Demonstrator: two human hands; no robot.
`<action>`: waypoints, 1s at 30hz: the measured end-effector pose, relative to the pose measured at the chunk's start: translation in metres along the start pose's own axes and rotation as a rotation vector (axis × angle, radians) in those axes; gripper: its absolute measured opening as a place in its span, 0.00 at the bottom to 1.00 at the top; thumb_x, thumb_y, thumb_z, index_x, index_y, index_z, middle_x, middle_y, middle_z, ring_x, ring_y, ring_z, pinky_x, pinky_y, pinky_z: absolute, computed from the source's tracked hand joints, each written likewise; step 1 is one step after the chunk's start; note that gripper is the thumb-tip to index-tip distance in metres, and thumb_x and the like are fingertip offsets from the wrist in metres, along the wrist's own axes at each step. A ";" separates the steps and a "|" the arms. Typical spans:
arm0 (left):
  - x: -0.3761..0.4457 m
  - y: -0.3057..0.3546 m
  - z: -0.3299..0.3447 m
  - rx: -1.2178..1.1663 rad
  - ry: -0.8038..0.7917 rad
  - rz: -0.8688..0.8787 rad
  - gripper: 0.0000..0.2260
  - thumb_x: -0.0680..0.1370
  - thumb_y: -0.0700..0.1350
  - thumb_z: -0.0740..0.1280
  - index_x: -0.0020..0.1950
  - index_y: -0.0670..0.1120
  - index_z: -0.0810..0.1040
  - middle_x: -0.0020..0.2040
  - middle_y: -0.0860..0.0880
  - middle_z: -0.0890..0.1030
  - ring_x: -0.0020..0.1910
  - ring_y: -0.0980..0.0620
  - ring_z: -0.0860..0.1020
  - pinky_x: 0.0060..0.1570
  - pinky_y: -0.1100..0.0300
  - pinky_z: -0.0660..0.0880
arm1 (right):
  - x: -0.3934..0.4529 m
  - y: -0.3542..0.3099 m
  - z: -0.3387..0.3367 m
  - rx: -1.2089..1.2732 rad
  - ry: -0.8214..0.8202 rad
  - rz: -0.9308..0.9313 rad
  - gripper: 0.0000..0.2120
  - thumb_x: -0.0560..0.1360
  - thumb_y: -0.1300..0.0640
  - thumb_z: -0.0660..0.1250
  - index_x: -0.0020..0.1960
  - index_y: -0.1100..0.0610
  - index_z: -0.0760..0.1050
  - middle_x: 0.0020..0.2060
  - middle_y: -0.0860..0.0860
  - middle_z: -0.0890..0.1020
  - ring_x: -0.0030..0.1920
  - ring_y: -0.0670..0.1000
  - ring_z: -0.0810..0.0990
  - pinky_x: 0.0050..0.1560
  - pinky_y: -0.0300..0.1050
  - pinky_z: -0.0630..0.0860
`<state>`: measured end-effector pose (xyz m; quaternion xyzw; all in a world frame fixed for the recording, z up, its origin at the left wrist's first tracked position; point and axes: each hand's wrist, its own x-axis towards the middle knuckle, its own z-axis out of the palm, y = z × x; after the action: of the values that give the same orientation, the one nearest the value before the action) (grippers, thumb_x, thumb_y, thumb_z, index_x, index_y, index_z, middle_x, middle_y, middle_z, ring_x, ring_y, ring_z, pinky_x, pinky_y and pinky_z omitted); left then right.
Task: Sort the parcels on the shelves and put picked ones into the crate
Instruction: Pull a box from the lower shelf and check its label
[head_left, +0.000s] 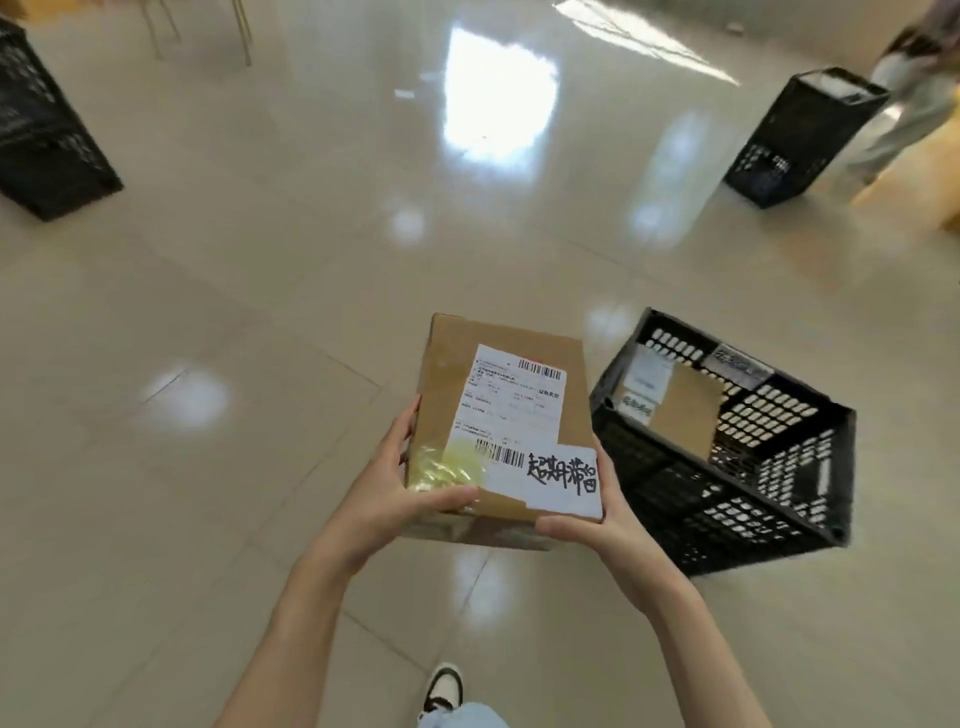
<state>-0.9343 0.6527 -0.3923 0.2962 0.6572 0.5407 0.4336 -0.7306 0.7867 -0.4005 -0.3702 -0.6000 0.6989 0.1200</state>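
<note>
Holding the parcel (498, 415) with left hand (410, 493) and right hand (597, 525) gripping its near corners; best swung right, lowered flat into crate (675, 499) beside the box (675, 410) inside.

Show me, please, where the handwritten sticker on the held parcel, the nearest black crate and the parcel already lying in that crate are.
handwritten sticker (550, 480): head view, on its white middle.
nearest black crate (691, 512): head view, on its near lattice wall.
parcel in the crate (683, 410): head view, on its bare brown top.
</note>
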 end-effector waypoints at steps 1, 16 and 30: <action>0.016 0.006 0.017 0.012 -0.036 -0.006 0.45 0.62 0.45 0.80 0.71 0.63 0.58 0.54 0.75 0.74 0.52 0.71 0.76 0.41 0.75 0.73 | 0.001 -0.001 -0.020 0.013 0.028 0.000 0.48 0.58 0.54 0.79 0.66 0.28 0.55 0.60 0.39 0.77 0.59 0.40 0.77 0.50 0.35 0.77; 0.270 0.027 0.225 0.218 -0.566 -0.133 0.48 0.61 0.45 0.80 0.73 0.58 0.56 0.65 0.54 0.68 0.59 0.56 0.74 0.49 0.68 0.75 | 0.058 0.023 -0.233 0.192 0.526 0.109 0.48 0.60 0.60 0.78 0.70 0.35 0.56 0.60 0.41 0.79 0.59 0.40 0.78 0.49 0.31 0.76; 0.415 0.008 0.430 0.444 -0.929 -0.248 0.50 0.62 0.45 0.79 0.75 0.55 0.50 0.69 0.52 0.65 0.48 0.64 0.73 0.34 0.74 0.73 | 0.089 0.043 -0.427 0.157 0.804 0.288 0.53 0.61 0.74 0.75 0.74 0.45 0.53 0.61 0.45 0.76 0.59 0.42 0.77 0.48 0.34 0.77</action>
<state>-0.7382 1.2063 -0.5047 0.5094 0.5246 0.1450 0.6666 -0.4979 1.1506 -0.4759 -0.6826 -0.3928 0.5523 0.2734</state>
